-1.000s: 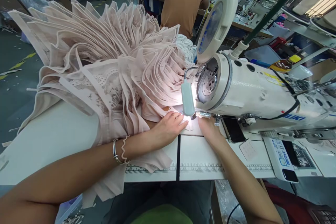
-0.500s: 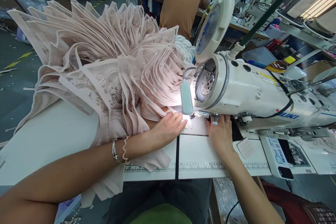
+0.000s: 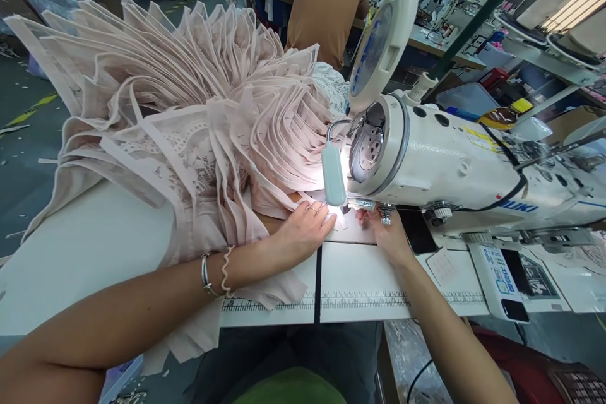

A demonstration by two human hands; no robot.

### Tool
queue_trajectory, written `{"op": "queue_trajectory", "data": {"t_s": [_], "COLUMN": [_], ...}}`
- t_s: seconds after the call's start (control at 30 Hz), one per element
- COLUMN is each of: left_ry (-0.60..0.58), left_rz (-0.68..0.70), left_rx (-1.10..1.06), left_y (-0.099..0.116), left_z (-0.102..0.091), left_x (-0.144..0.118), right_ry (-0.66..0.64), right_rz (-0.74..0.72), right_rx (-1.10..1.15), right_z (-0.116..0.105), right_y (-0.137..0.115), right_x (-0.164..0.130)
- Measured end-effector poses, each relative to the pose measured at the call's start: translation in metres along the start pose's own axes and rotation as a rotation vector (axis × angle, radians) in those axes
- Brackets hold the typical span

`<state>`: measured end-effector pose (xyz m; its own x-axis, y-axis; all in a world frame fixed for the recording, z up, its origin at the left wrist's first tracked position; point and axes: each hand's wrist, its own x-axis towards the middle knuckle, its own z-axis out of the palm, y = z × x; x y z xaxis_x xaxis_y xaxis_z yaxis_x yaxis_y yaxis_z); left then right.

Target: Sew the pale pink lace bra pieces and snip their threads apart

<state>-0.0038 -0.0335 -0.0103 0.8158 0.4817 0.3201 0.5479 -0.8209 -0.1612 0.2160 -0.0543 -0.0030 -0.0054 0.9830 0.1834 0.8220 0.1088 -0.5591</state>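
Pale pink lace-trimmed garments [image 3: 189, 145] lie in a thick, fanned pile left of a white sewing machine [image 3: 430, 151]. My left hand [image 3: 307, 227] is closed over the edge of the pink fabric, just left of the lit needle area; the thumb points right and the fingertips are partly hidden. My right hand [image 3: 391, 237] is under the machine head, behind a metal tension knob [image 3: 386, 214]. Its fingers are bent together near a small pale scrap [image 3: 341, 222]; what they hold, if anything, cannot be made out. A pale green lamp [image 3: 334, 173] hangs above the needle area.
A ruler strip [image 3: 364, 298] runs along the white table's front edge. To the right lie a dark phone-like slab [image 3: 416, 233], a paper tag [image 3: 442, 266] and a control box [image 3: 499, 284]. A round magnifier [image 3: 383, 47] rises over the machine. A co-worker [image 3: 326, 6] sits beyond.
My right hand has drawn its fingers left toward the needle area, bending them and uncovering more of the dark slab. My left hand stays on the fabric. The whole view has shifted slightly.
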Motion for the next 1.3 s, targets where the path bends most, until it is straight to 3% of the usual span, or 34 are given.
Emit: {"op": "queue_trajectory", "data": {"t_s": [0.1,0.3,0.47,0.6,0.77,0.93,1.03,1.17,1.3], "left_ry": [0.014,0.058,0.063,0.072,0.077,-0.020,-0.084,-0.037,0.039], "left_rz": [-0.009,-0.037,-0.047,-0.045,-0.032,-0.039,0.032,0.121,0.104], "left_rx": [0.020,0.070,0.062,0.057,0.083,0.126,0.100,0.091,0.093], "left_y": [0.002,0.006,0.006,0.007,0.006,-0.006,-0.006,0.008,0.023], "left_z": [0.001,0.004,0.004,0.007,0.003,-0.013,-0.016,-0.004,0.012], "left_x": [-0.001,0.000,0.000,0.000,0.001,-0.001,-0.003,0.001,0.014], "right_ry": [-0.081,-0.117,-0.023,0.134,-0.003,-0.008,-0.052,-0.138,-0.148], "right_rz": [0.018,0.231,0.091,-0.074,-0.351,-0.307,-0.307,-0.317,-0.336], "right_rx": [-0.079,-0.708,-0.951,-0.854,-0.526,-0.556,-0.569,-0.577,-0.574], "right_z": [-0.007,-0.022,-0.032,-0.017,0.016,0.026,0.022,0.016,0.015], "right_y": [-0.005,-0.005,-0.011,-0.019,-0.025,-0.022,-0.016,-0.007,-0.002], "right_x": [-0.001,-0.011,-0.021,-0.023,-0.022,-0.019,-0.014,-0.005,0.002]}}
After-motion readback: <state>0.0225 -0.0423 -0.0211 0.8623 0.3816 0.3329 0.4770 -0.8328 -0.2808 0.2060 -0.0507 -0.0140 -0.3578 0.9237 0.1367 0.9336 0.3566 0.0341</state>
